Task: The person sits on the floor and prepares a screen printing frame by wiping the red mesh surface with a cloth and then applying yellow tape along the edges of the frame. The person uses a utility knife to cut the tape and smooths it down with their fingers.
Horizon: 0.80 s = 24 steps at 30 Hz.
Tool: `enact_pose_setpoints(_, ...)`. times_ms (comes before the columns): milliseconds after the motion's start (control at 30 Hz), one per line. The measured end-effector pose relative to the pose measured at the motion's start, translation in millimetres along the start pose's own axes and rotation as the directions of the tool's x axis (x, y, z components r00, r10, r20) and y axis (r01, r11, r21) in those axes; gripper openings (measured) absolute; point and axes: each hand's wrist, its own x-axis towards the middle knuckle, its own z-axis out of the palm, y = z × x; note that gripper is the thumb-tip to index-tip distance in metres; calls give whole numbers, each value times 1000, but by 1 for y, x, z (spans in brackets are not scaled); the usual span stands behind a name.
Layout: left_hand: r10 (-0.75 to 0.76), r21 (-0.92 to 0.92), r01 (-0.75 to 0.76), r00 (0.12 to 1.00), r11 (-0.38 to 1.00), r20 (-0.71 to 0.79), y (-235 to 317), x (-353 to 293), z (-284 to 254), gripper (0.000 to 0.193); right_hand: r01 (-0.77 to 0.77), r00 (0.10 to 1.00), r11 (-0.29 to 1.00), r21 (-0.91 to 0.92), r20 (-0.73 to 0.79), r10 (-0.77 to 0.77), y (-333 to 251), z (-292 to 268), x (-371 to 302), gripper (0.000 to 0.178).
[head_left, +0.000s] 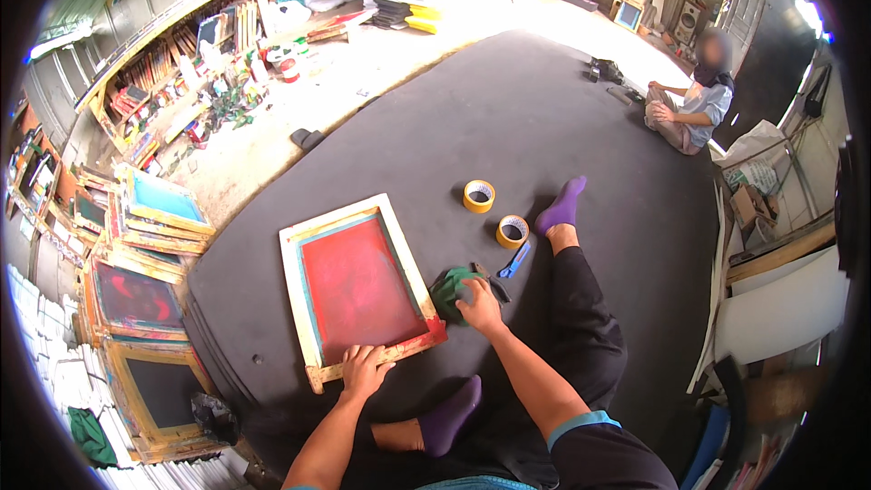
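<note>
A wooden screen-printing frame (358, 277) with red mesh lies flat and slightly turned on the dark mat. My left hand (365, 370) holds its near rail, fingers curled over the wood. Beside the frame's right rail sits a crumpled green cloth (447, 289). My right hand (481, 307) is closed on the cloth's right side; its fingertips are partly hidden. A dark tool (498, 290), hard to make out, lies against the cloth. Farther off are a roll of yellow tape (479, 208), a second tape roll (513, 243) and a blue utility knife (515, 259).
My legs in purple socks (454, 417) flank the work area. Stacked frames (163, 200) stand left of the mat (435, 118). A seated person (694, 109) is at the far right, near a black object (605, 70). White sheets (776, 308) lean at right.
</note>
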Motion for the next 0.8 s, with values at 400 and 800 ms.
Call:
enact_pose_setpoints(400, -14, -133, 3, 996, 991, -86, 5, 8, 12, 43, -271, 952, 898, -347, -235, 196, 50, -59, 63, 60)
enact_pose_setpoints(800, -59, -118, 47, 993, 992, -103, 11, -3, 13, 43, 340, 929, 894, -291, 252, -271, 29, -18, 44, 53)
